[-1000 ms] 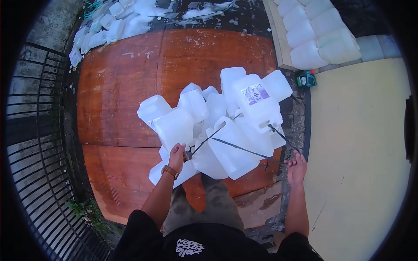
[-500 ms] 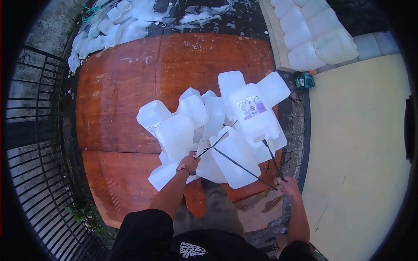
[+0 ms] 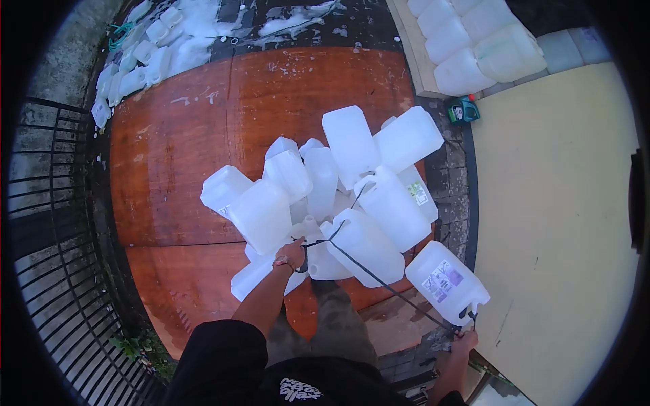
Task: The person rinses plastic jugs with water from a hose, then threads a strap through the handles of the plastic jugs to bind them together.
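Left hand (image 3: 291, 254) and right hand (image 3: 464, 342) clench dark strap (image 3: 399, 292), a purple-labelled jug (image 3: 443, 281) now drawn off the pile (image 3: 321, 183), just beyond the latter hand.

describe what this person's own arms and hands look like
The left hand and right hand are bare, without gloves. Short black sleeves leave the forearms uncovered; the black shirt has white lettering. A brownish band shows at the left wrist, its details too small to tell.

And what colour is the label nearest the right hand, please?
The label is mostly purple and white, best in head view.
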`<state>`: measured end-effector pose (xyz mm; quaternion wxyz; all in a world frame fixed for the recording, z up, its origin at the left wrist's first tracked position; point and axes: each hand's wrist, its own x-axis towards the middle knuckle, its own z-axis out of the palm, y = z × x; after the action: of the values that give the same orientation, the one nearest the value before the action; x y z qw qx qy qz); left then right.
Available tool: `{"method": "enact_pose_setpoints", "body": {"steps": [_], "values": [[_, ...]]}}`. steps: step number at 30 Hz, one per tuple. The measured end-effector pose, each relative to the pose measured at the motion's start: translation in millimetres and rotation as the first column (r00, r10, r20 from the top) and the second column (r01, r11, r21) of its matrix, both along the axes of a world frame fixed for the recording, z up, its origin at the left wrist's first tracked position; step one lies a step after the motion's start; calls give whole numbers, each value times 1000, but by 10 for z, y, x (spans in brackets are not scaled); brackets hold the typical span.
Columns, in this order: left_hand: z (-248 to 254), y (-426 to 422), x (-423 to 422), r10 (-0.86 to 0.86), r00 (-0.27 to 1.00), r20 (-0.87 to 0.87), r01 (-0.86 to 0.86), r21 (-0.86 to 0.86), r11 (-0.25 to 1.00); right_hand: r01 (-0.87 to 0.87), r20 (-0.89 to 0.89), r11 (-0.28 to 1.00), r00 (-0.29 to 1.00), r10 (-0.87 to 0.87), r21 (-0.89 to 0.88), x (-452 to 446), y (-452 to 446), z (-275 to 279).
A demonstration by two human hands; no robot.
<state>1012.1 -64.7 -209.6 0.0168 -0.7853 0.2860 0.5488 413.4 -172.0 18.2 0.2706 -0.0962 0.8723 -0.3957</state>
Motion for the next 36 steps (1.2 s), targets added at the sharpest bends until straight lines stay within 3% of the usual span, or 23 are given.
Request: {"method": "enact_pose_setpoints", "body": {"steps": [1,3,5,6,8,9,11,12,14,16,18,20,22,23,24,25,26,28,29,31,32,34,36], "values": [[-83,23,-19,1,1000,0,-1,3,1000,33,77,996,996,-40,82,-62,130,-129],[-268,56,-42,-71,995,71,83,-189,978,58,150,983,985,-84,173,-58,338,-301],[-327,-25,-50,-58,996,68,71,-202,977,-45,323,967,946,-40,250,-24,440,-450],[-287,-106,-37,-50,997,62,63,-219,974,-45,325,965,945,-43,257,-12,443,-552],[-136,-288,-60,-83,994,72,98,-240,966,-316,142,863,949,283,393,-24,473,-694],[-113,-398,-89,-114,990,82,133,-271,953,-311,140,864,950,278,396,9,465,-699],[-217,-569,-191,-159,985,60,170,-272,947,-552,182,643,815,549,531,69,417,-682],[-274,-629,-216,-202,978,45,207,-275,939,-552,183,642,815,550,533,119,435,-670],[-465,-660,-273,-234,972,19,231,-255,939,-649,158,499,686,710,575,194,442,-650],[-817,-555,-385,-327,944,-43,306,-259,916,-663,131,511,671,730,547,156,451,-691],[-844,-523,-398,-264,960,-91,228,-290,929,-662,355,209,611,708,720,223,418,-610],[-753,-493,-403,-120,993,-12,105,-402,910,-604,340,155,621,706,781,281,395,-619],[-629,-496,-387,-40,999,-10,31,-440,897,-649,508,5,600,619,761,301,394,-643],[-543,-500,-373,37,999,-15,-40,-479,877,-651,512,7,602,613,759,315,399,-680],[-462,-524,-358,31,999,-10,-32,-480,876,-730,573,-103,432,697,675,277,393,-783],[-372,-537,-340,115,992,-57,-129,-435,891,-780,612,-222,245,752,585,234,416,-844],[-275,-555,-311,204,974,-97,-226,-386,894,-785,613,-219,243,752,580,302,404,-832],[1,-612,-236,235,967,-97,-254,-398,881,-892,601,-193,103,793,408,612,308,-777],[158,-653,-200,266,958,-106,-286,-408,867,-896,600,-192,98,794,401,772,233,-722],[471,-737,-109,245,963,-108,-268,-424,865,-937,409,-172,-34,912,305,1029,125,-537],[607,-770,-73,231,966,-115,-257,-442,859,-939,406,-174,-41,913,298,1124,12,-386],[813,-709,-120,229,968,-101,-250,-465,849,-897,306,57,208,929,438,1194,-177,-113],[976,-616,-174,221,970,-99,-241,-483,842,-891,289,27,176,941,454,898,-161,-79]]}}
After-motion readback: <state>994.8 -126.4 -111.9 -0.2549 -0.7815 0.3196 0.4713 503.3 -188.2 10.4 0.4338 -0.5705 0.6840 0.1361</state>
